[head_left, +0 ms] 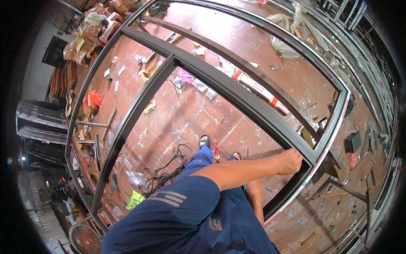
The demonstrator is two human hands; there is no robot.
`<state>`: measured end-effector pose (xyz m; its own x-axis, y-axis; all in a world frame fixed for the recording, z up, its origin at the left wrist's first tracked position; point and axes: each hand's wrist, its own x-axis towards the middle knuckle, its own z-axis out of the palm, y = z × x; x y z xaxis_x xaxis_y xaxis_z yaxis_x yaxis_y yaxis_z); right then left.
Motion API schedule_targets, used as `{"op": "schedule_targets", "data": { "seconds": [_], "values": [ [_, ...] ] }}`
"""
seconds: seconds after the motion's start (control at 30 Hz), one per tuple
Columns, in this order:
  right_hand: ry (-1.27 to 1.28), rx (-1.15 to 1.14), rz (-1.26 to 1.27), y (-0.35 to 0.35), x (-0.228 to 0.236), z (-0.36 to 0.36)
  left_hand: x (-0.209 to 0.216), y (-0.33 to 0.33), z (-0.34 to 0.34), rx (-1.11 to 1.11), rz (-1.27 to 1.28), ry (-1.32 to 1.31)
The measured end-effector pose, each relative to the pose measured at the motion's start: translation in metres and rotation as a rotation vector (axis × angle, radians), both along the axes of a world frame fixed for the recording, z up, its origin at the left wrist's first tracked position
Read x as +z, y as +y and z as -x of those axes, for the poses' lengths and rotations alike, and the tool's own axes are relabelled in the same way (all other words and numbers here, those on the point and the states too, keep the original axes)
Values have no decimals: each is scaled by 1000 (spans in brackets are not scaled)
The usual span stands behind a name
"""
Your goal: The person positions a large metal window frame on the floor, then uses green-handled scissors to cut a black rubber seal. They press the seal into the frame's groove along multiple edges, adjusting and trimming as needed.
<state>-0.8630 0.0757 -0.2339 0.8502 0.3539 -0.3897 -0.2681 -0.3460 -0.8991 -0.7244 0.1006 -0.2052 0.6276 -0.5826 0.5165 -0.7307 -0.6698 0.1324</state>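
A large dark grey metal window or door frame (253, 108) with crossbars surrounds me. My left hand (291, 161) reaches across my body to the right, to the frame's inner corner where a crossbar meets the outer side rail (323, 158). Its fingers are curled into a fist against the corner; whatever they may grip is hidden. My right forearm (255, 198) comes up below the left one. The right hand is covered by my left forearm, so its fingers do not show.
Black cables (163, 169) lie by my feet, near a red-handled tool (216, 150). A long white-and-red package (260, 91) and a dark bar (237, 63) lie beyond the crossbar. Offcuts and a black box (352, 142) are at right; a round fan (84, 238) stands lower left.
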Motion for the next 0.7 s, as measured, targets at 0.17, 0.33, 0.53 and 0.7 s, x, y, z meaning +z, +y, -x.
{"op": "schedule_targets", "data": {
  "seconds": [0.17, 0.33, 0.53, 0.7],
  "values": [
    [-255, 251, 76, -10, -23, -9, -5, -5, -4, -35, -8, 27],
    [-333, 346, 19, -6, -21, -18, 0, 2, -3, -42, 20, 7],
    [10, 304, -53, -4, -8, -28, 8, 30, 24, 26, 362, 234],
    [306, 238, -244, 28, 16, -53, -15, 213, 121, 490, 360, 275]
  ]
}}
